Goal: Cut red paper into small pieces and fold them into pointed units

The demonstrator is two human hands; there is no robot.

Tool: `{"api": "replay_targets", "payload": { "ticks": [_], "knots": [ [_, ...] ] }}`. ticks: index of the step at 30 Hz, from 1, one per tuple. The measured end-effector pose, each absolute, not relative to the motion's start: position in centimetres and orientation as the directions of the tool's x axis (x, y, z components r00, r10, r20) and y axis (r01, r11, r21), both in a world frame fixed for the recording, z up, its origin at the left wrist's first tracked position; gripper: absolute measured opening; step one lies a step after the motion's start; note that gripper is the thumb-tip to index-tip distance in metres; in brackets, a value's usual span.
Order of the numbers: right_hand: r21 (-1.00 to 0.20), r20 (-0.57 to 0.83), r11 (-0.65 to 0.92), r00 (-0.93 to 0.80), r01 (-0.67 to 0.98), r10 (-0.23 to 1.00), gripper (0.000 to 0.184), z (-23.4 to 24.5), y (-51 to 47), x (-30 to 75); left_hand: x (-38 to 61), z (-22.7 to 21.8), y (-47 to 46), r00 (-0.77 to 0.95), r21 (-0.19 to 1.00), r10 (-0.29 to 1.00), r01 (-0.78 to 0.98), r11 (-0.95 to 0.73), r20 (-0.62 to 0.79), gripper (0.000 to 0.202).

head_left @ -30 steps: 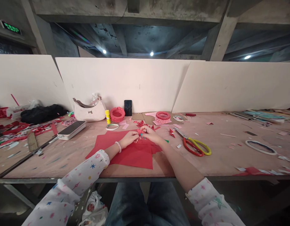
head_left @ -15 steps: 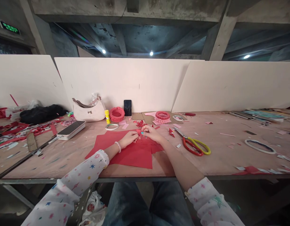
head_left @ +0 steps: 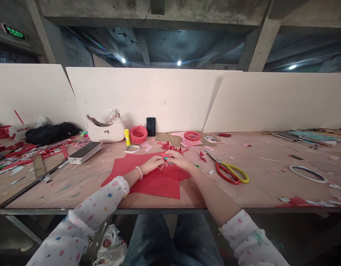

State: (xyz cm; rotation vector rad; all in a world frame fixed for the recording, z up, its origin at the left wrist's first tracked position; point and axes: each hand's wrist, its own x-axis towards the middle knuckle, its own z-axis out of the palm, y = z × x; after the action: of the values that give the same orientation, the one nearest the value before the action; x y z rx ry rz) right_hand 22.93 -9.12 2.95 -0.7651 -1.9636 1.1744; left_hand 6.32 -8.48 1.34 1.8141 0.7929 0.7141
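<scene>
red paper sheets (head_left: 156,184) are lying on the surface (head_left: 266,184), overlapping one another. over their far part, the left hand (head_left: 154,163) and the right hand (head_left: 177,159) are meeting, together pinching a small red paper piece (head_left: 164,155). it is sitting directly between them, neither hand being clearly nearer. the hands are covering most of it, hiding its long axis and any folds.

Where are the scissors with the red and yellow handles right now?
In the head view, the scissors lie on the table, to the right of the right hand, with their blades beside a small red paper piece.
</scene>
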Motion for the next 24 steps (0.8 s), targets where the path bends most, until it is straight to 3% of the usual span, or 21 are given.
{"api": "replay_targets", "payload": {
  "ticks": [6, 14, 24],
  "knots": [
    [-0.863, 0.307, 0.475, -0.570, 0.171, 0.762, 0.021, 3.37, -9.49, 23.02, 6.18, 1.63, -8.71, 0.659, 0.925, 0.744, 0.203, -0.320, 0.113, 0.022],
    [-0.912, 0.291, 0.392, -0.480, 0.124, 0.828, 0.031, 3.07, -9.11, 23.05, 6.00, 2.03, -8.90, 0.647, 0.949, 0.755, 0.162, -0.270, 0.104, 0.022],
    [-0.895, 0.320, 0.423, -0.455, 0.144, 0.831, 0.024, 3.29, -9.16, 22.98, 5.79, 1.98, -8.69, 0.705, 0.982, 0.704, 0.059, -0.179, 0.086, 0.023]
  ]
}}
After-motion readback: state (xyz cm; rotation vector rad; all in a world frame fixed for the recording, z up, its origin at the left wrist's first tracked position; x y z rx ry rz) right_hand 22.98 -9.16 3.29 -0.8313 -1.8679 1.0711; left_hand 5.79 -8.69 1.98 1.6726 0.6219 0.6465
